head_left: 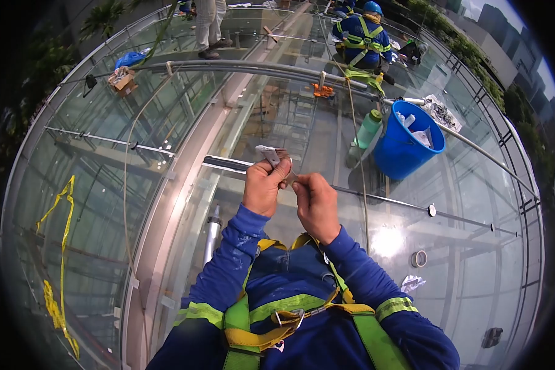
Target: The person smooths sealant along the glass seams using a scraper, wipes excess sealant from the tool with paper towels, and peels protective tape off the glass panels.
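Note:
My left hand (265, 185) is closed on a crumpled, pale grey and brownish scrap (274, 154) that sticks up above its thumb. Close beside it, my right hand (316, 203) is pinched, its fingertips at the lower edge of the same piece. Both hands are held above the glass in front of my chest. A silver tube-shaped tool (212, 233) lies below my left forearm. Behind the hands runs a dark strip (227, 163) along a glass joint.
A blue bucket (408, 145) with scraps and a green bottle (368, 129) stand at the right. A rope (359, 135) and metal rail (271, 70) cross the glass. A tape roll (419, 259) lies right. A person in a blue helmet (365, 40) sits ahead; another person's legs (209, 24) show.

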Motion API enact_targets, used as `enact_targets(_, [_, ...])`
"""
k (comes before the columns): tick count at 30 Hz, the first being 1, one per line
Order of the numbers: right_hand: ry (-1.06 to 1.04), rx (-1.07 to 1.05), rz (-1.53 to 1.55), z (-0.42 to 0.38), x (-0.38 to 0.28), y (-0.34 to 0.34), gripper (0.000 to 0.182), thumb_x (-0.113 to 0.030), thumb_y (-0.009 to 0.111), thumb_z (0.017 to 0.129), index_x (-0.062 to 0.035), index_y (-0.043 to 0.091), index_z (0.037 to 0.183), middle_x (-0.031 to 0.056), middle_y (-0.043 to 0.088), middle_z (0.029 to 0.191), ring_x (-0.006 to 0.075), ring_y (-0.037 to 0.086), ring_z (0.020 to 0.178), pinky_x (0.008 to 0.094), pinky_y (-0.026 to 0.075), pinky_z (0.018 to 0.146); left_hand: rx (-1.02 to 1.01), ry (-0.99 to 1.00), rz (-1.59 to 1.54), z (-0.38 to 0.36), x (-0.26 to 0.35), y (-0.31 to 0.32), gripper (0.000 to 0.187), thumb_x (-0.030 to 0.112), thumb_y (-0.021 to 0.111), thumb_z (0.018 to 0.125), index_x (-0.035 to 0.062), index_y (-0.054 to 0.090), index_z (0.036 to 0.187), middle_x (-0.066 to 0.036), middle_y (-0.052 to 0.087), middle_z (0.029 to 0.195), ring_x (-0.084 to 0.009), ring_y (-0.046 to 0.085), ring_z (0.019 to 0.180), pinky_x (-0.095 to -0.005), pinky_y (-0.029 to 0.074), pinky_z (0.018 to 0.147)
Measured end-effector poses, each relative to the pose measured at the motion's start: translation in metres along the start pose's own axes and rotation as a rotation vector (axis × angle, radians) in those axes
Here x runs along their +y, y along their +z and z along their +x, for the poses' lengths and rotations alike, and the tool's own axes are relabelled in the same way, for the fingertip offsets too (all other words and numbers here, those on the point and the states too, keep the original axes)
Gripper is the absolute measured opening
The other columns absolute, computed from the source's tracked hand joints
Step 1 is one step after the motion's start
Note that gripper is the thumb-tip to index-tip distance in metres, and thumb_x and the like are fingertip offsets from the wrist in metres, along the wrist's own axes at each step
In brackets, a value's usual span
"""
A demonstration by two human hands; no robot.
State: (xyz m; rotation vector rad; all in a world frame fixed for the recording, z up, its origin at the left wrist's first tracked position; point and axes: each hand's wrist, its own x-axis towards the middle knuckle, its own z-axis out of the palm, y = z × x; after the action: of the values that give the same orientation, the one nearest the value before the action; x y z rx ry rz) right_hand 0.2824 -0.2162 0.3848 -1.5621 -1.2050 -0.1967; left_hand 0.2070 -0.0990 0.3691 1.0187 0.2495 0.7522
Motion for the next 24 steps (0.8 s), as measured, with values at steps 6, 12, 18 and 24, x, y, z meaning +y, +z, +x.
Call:
enact_targets(6, [0.061, -0.032, -0.070, -0.004, 0.007, 0.004, 0.010, -0.003, 0.066, 0.084, 0.0001, 0.060, 0.092, 0.0182, 0.061, 0.077, 0.0364, 0.061, 0.070, 0.0410, 0.047, 0.063, 0.175, -0.035, 0.069, 0.014, -0.005, -0.007, 0.018, 0.020, 0.066, 0.093, 0.0023, 0.067, 0.091, 0.000, 0.062, 0.076, -0.0069, 0.051, 0.060, -0.0212, 0.038, 0.052])
enact_targets(12, [0.118, -0.011, -0.073, -0.008, 0.015, 0.006, 0.010, -0.003, 0.066, 0.083, 0.0009, 0.061, 0.090, 0.0183, 0.063, 0.077, 0.0365, 0.062, 0.072, 0.0414, 0.048, 0.064, 0.254, -0.079, 0.083, 0.024, -0.013, -0.012, 0.026, 0.023, 0.067, 0.093, -0.0007, 0.066, 0.082, -0.001, 0.060, 0.069, -0.0082, 0.048, 0.052, -0.0236, 0.040, 0.046])
enact_targets(18, [0.032, 0.048, -0.114, -0.008, 0.018, -0.004, 0.007, -0.002, 0.065, 0.086, 0.0005, 0.062, 0.091, 0.0145, 0.062, 0.072, 0.0274, 0.063, 0.064, 0.0349, 0.048, 0.059, 0.346, -0.046, 0.012, 0.037, -0.021, -0.037, 0.026, 0.022, 0.070, 0.090, -0.0012, 0.066, 0.081, -0.002, 0.060, 0.066, -0.0086, 0.049, 0.047, -0.0241, 0.043, 0.044])
enact_targets(24, [0.226, 0.014, 0.107, 0.008, 0.011, -0.025, 0.006, 0.001, 0.065, 0.085, 0.0004, 0.061, 0.089, 0.0130, 0.059, 0.071, 0.0237, 0.059, 0.061, 0.0330, 0.046, 0.057, 0.181, -0.125, 0.390, 0.027, 0.005, -0.041, 0.020, 0.015, 0.068, 0.091, -0.0041, 0.067, 0.085, -0.003, 0.062, 0.069, -0.0095, 0.055, 0.051, -0.0249, 0.052, 0.051])
